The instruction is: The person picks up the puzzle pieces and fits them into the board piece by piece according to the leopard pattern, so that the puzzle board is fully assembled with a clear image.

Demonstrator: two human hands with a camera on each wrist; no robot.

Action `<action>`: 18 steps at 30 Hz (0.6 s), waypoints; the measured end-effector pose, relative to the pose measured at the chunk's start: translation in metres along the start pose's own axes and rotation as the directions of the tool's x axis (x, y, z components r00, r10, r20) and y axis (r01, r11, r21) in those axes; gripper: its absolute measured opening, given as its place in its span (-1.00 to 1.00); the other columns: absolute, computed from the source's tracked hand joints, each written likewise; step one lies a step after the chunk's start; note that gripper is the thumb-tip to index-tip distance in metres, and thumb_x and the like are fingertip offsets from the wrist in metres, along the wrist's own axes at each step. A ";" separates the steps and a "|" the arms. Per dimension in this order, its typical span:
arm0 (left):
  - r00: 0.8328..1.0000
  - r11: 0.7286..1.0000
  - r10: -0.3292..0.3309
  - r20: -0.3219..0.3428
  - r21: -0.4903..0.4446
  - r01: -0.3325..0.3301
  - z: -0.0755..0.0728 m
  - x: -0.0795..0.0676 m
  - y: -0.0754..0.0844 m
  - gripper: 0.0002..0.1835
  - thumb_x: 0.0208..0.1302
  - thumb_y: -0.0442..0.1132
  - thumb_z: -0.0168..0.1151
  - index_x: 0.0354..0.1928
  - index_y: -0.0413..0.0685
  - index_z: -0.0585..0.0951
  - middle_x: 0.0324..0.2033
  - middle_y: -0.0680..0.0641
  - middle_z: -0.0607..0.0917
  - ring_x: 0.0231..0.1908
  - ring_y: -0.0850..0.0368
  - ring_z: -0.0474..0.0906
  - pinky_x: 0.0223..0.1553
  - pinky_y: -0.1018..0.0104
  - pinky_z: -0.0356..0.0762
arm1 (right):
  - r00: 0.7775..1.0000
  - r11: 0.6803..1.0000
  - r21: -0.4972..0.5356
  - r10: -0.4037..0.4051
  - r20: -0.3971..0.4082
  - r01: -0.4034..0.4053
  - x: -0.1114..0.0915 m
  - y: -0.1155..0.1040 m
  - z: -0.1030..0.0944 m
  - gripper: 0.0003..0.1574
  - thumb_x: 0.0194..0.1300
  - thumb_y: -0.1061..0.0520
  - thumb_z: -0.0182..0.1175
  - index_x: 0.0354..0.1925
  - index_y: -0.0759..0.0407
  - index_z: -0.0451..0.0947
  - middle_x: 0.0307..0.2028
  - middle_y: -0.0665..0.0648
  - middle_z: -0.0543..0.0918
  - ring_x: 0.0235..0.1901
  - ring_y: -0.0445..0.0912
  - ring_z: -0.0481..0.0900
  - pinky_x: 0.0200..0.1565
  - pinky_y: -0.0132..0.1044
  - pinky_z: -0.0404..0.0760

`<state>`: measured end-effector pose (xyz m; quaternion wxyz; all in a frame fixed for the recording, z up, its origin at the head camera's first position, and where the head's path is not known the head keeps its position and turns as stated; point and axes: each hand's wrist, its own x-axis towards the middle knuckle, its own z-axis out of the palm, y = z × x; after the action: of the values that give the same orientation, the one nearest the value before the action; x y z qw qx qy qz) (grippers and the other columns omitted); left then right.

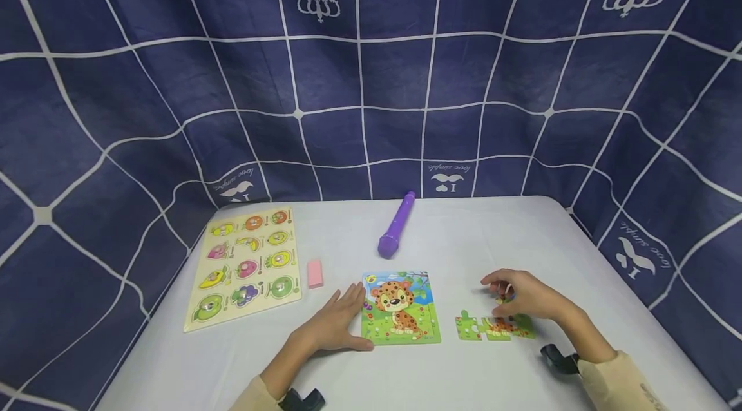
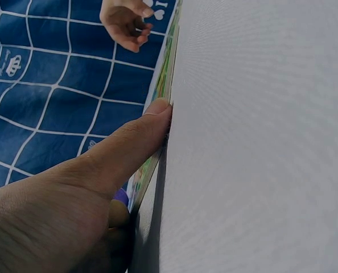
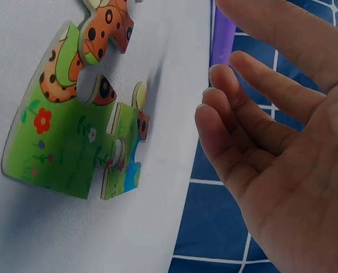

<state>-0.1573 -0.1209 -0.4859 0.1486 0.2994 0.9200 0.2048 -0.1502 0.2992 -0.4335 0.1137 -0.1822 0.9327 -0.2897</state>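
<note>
A square puzzle board [image 1: 426,317] with a spotted leopard cub on green grass lies flat in front of me. My left hand [image 1: 333,324] rests at its left edge, fingers extended. In the left wrist view the thumb [image 2: 129,145] presses along the board's edge. To the right, my right hand [image 1: 527,295] hovers over loose jigsaw pieces [image 1: 468,326], fingers loosely bent and nothing between them. The right wrist view shows a green piece [image 3: 49,142] with a red flower lying near another green piece [image 3: 120,159]; orange spotted parts adjoin them. The hand partly hides the pieces in the head view.
A purple toy microphone [image 1: 397,227] lies behind the board. On the left are a pink block [image 1: 315,274] and a wooden fruit puzzle board [image 1: 197,295]. A blue checked curtain [image 1: 394,76] surrounds the white table [image 1: 406,379].
</note>
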 end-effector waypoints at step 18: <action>1.000 1.000 -0.003 0.000 -0.001 0.003 -0.001 0.000 0.001 0.25 -0.05 0.38 0.35 0.49 -0.27 0.06 0.53 -0.22 -0.01 0.54 -0.11 -0.09 0.53 -0.12 -0.14 | 0.993 0.993 -0.008 0.115 0.037 -0.115 -0.009 0.057 -0.018 -0.39 -0.15 0.15 0.53 -0.05 0.26 0.60 -0.27 0.04 0.57 -0.31 -0.22 0.42 -0.31 -0.46 0.48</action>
<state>-0.1570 -0.1209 -0.4845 0.1493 0.2978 0.9203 0.2053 -0.1633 0.3552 -0.4511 0.1469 -0.1337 0.9403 -0.2764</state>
